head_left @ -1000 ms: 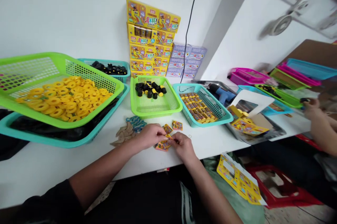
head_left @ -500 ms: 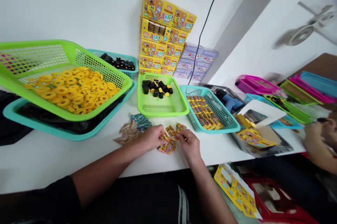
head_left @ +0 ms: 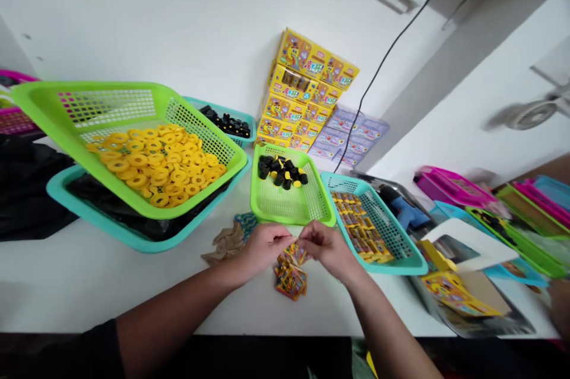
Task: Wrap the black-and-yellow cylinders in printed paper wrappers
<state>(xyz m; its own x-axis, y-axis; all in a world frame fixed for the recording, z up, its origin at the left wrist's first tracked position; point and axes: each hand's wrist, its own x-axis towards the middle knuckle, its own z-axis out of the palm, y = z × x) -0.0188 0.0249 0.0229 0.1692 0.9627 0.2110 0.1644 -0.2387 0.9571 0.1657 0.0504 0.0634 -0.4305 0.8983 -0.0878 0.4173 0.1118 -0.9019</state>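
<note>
The left hand [head_left: 265, 246] and right hand [head_left: 327, 246] meet just in front of the green tray [head_left: 276, 204], their fingers [head_left: 307, 235] pinched closed on something hidden, right above the small printed packets [head_left: 290, 275] piled within easy reach.

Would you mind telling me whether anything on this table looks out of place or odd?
The lime-green plastic basket stands out: it sits tilted on top of the teal tray instead of lying flat, and the yellow rings inside it are heaped toward its lower side.
</note>
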